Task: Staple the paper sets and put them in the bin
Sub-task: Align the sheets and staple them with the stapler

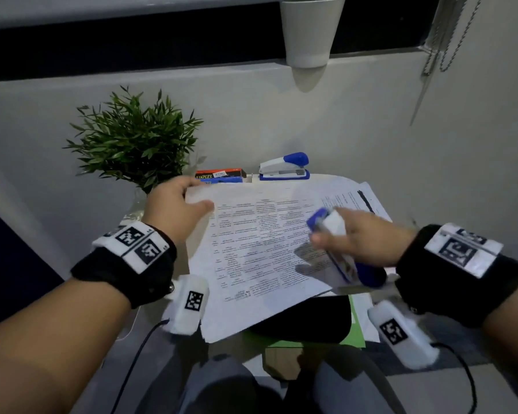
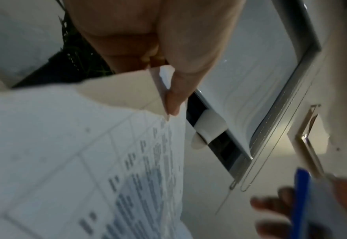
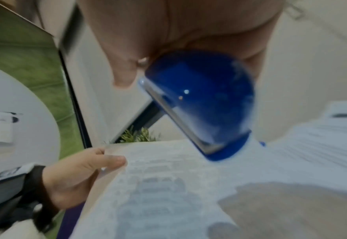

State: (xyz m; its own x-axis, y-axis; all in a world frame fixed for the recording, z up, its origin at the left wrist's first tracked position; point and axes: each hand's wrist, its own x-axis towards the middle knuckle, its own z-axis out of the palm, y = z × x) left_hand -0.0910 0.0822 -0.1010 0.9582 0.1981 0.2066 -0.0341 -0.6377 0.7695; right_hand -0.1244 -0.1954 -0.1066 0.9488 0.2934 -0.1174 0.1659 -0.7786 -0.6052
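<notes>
A printed paper set (image 1: 251,249) is lifted off the small table, tilted toward me. My left hand (image 1: 174,204) pinches its far left corner between thumb and fingers; the left wrist view shows my thumb on the paper's (image 2: 86,161) corner. My right hand (image 1: 353,237) grips a blue and white stapler (image 1: 341,252) above the paper's right side, blurred by motion. In the right wrist view the stapler's (image 3: 201,103) blue end hangs over the paper (image 3: 168,186). A second blue and white stapler (image 1: 283,167) stands at the table's back. I cannot make out any bin.
A box of staples (image 1: 219,175) lies beside the back stapler. A potted green plant (image 1: 132,138) stands at the back left. More sheets (image 1: 368,198) lie at the right. A black object (image 1: 305,321) and green folder (image 1: 356,324) sit under the paper. A white pot (image 1: 308,31) hangs above.
</notes>
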